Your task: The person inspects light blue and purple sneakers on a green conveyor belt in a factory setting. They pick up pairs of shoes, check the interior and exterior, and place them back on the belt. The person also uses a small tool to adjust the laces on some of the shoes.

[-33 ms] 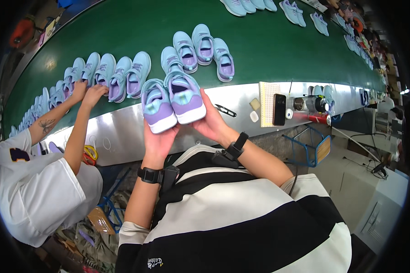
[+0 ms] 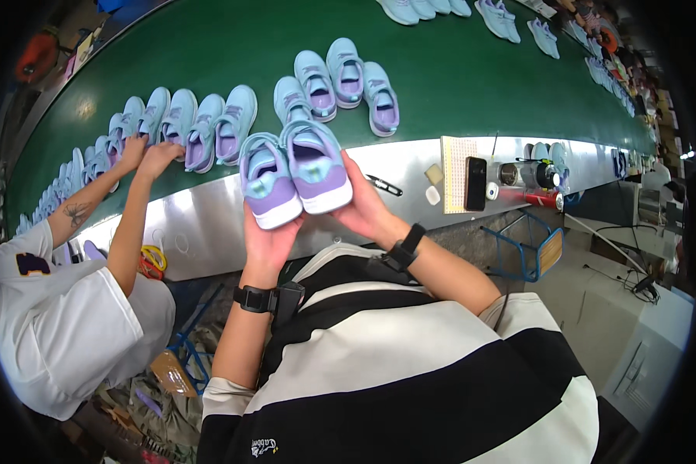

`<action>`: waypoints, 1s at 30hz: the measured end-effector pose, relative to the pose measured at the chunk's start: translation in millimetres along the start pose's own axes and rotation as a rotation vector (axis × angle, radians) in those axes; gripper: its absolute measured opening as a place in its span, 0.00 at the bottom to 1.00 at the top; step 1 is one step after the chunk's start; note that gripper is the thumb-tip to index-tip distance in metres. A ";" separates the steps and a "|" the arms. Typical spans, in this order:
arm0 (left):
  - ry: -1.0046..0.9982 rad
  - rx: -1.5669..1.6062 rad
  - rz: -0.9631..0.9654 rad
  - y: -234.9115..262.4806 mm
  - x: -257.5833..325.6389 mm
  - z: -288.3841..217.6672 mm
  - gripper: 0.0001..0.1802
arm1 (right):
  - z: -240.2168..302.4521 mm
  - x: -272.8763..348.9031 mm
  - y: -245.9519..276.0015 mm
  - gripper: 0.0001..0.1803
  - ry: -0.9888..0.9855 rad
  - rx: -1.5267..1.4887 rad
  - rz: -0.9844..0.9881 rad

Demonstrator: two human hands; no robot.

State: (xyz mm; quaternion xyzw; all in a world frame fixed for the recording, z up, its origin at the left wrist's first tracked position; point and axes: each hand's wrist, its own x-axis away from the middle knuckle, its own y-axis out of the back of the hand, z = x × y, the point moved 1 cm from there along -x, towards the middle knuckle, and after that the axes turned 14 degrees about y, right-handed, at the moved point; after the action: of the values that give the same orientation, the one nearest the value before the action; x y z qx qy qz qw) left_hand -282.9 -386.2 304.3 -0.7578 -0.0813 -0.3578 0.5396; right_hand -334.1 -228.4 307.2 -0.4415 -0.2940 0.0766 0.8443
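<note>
The left hand [image 2: 267, 236] cups the heel of one lilac shoe [image 2: 269, 182] and the right hand [image 2: 363, 203] clasps its mate [image 2: 315, 166], held side by side, soles toward the wearer, above the metal surface [image 2: 410, 166] edge, apparently for comparing. Beyond, more pairs sit on the green belt [image 2: 232, 39], where a co-worker's hands [image 2: 147, 151] align a row.

A dark-screened black phone [image 2: 475, 183] lies on the metal bench [image 2: 410, 166], touching a pale gridded sheet [image 2: 454, 174].
</note>
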 end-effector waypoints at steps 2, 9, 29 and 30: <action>-0.026 -0.069 0.012 17.4 9.7 3.5 0.26 | 0.4 9.3 12.8 0.29 -0.036 0.004 0.052; -0.234 -1.056 -0.318 117.4 -13.6 21.8 0.24 | 3.7 10.9 97.8 0.28 0.139 1.490 0.422; -0.329 -1.315 -0.468 135.6 -16.7 -28.7 0.13 | 44.0 -38.9 -33.9 0.11 0.871 1.884 0.799; -0.334 -1.342 -0.468 127.6 -21.5 -31.2 0.13 | 58.6 -43.7 -43.7 0.12 0.858 1.844 0.676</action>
State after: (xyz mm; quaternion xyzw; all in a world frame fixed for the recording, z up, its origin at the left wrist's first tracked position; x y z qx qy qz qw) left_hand -247.8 -459.6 198.9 -0.9326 -0.0854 -0.3163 -0.1514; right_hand -408.6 -230.4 348.6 0.3179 0.3362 0.3373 0.8198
